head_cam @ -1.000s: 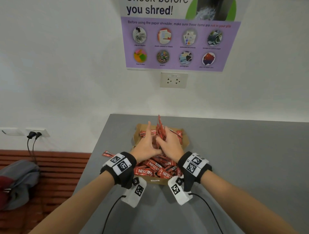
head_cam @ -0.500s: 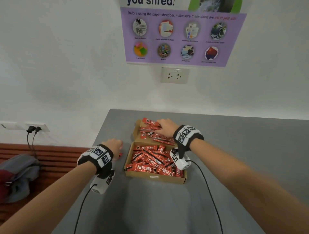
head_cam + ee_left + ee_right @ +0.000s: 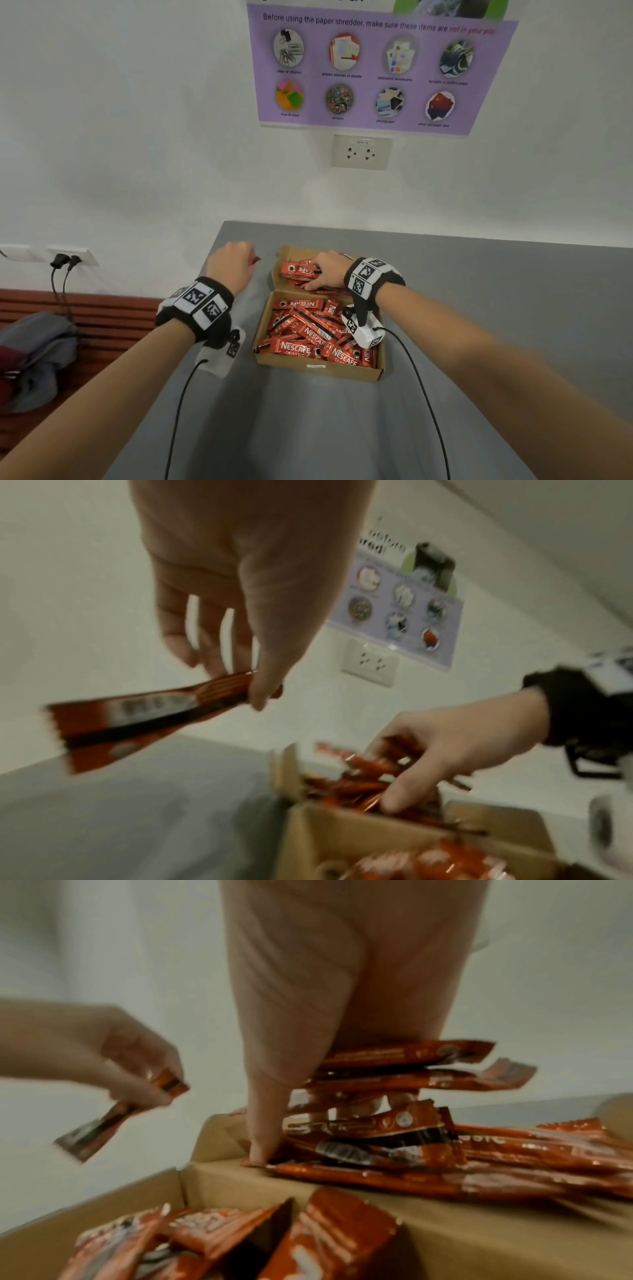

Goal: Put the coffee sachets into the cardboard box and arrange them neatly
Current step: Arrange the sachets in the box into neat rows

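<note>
A cardboard box [image 3: 318, 371] of red coffee sachets [image 3: 301, 347] is sitting on a grey tabletop [image 3: 496, 325]. At its twelve o'clock end, the right hand [image 3: 329, 269] is grasping a bundle of sachets [image 3: 404, 1080]. At ten o'clock, the left hand [image 3: 231, 265] is pinching a single sachet [image 3: 137, 718] above the tabletop.

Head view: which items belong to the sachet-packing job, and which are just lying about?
Job:
cardboard box
loose sachets in box
single sachet pinched by left hand
sachet bundle held by right hand

Lying about:
shredder poster
wall socket
plugged cables
grey bag
</note>
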{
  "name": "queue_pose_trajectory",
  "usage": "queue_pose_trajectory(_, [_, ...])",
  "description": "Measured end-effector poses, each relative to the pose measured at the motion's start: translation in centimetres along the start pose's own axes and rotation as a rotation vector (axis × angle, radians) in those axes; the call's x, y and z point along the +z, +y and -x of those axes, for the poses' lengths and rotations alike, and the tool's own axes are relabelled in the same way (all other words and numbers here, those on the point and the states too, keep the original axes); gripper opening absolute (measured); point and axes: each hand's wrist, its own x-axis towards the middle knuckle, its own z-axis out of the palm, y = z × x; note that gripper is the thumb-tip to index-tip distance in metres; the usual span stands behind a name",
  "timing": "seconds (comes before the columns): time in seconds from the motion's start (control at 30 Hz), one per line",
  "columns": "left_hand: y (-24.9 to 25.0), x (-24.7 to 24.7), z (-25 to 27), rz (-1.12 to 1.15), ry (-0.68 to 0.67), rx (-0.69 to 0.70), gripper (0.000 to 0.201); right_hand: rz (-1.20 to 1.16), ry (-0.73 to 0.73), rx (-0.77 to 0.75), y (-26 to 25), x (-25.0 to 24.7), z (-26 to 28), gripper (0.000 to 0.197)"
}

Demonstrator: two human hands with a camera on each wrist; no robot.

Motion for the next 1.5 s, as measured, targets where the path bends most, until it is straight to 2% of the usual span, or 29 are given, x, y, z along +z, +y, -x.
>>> queue_pose_trajectory(0.1, [2.8,-0.3,-1.2,0.216,0.036,0.123,0.014,0.01,0.01,-0.003,0.1,0.0,0.1,0.041])
queue_pose_trajectory(0.27, [6.3,0.8,-2.8,0.277,-0.039,0.265,0.019,-0.052,0.062,-0.069,0.1,0.2,0.6,0.035])
queue_pose_trajectory(0.37, [6.8,2.0,-3.6,0.26,-0.09,0.261,0.019,-0.068,0.075,-0.101,0.3,0.2,0.8,0.042])
queue_pose_trajectory(0.5, [6.7,3.4,-4.1,0.309,-0.176,0.219,0.019,-0.086,0.071,-0.066,0.7,0.6,0.8,0.043])
queue_pose_trajectory(0.6, [6.1,4.0,-4.1,0.264,-0.253,0.219,0.021,-0.08,0.08,-0.046,0.8,1.0,0.7,0.048])
queue_pose_trajectory(0.73, [4.9,4.3,-3.9,0.221,-0.314,0.205,0.024,-0.074,0.079,-0.06,0.8,0.8,1.3,0.044])
queue_pose_trajectory(0.9, [4.3,4.1,-3.2,0.258,-0.392,0.219,0.031,-0.136,0.169,-0.128,0.9,1.0,1.1,0.049])
queue_pose_trajectory(1.0, [4.4,4.1,-3.1,0.252,-0.398,0.224,0.032,-0.136,0.176,-0.098,0.4,0.7,1.6,0.036])
queue_pose_trajectory(1.07, [4.5,4.2,-3.1,0.254,-0.423,0.212,0.032,-0.133,0.171,-0.09,0.2,0.4,2.3,0.036])
queue_pose_trajectory(1.17, [4.6,4.3,-3.1,0.236,-0.418,0.21,0.032,-0.136,0.187,-0.089,0.1,0.0,2.9,0.043])
queue_pose_trajectory(1.3, [4.4,4.4,-3.1,0.226,-0.438,0.232,0.033,-0.182,0.188,-0.1,0.4,-0.3,3.9,0.04])
queue_pose_trajectory(1.37, [4.1,4.4,-3.1,0.243,-0.426,0.23,0.031,-0.219,0.235,-0.111,0.9,-0.7,4.6,0.037])
queue_pose_trajectory(1.43, [3.7,4.3,-3.0,0.234,-0.325,0.21,0.031,-0.272,0.328,-0.105,1.4,-1.4,5.6,0.034])
queue_pose_trajectory(1.5, [3.2,4.2,-2.7,0.198,-0.154,0.127,0.034,-0.344,0.457,-0.049,2.6,-1.7,6.7,0.032])
